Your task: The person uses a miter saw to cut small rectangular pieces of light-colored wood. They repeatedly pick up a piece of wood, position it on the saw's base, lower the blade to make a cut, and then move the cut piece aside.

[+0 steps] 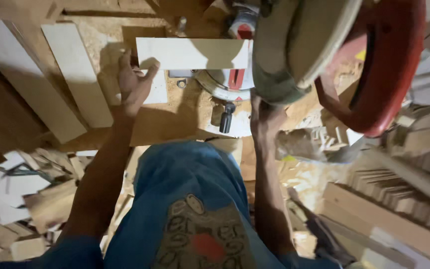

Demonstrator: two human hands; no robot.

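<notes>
A pale rectangular wooden board (192, 53) lies across the base of a mitre saw (230, 82). My left hand (134, 84) rests at the board's left end, fingers spread against its edge and lower corner. My right hand (266, 115) reaches up under the saw's grey motor housing (294, 45) and red blade guard (389, 65); its fingers are hidden behind the housing, so what they grip cannot be seen. A black knob (226, 117) sticks out at the front of the saw base.
Two pale planks (78, 74) lie on the sawdust-covered bench at the left. Offcuts and scrap pieces are piled at the lower left (21, 199). Stacked cut wooden strips (404, 199) fill the right side. My blue trousers (185, 199) are below.
</notes>
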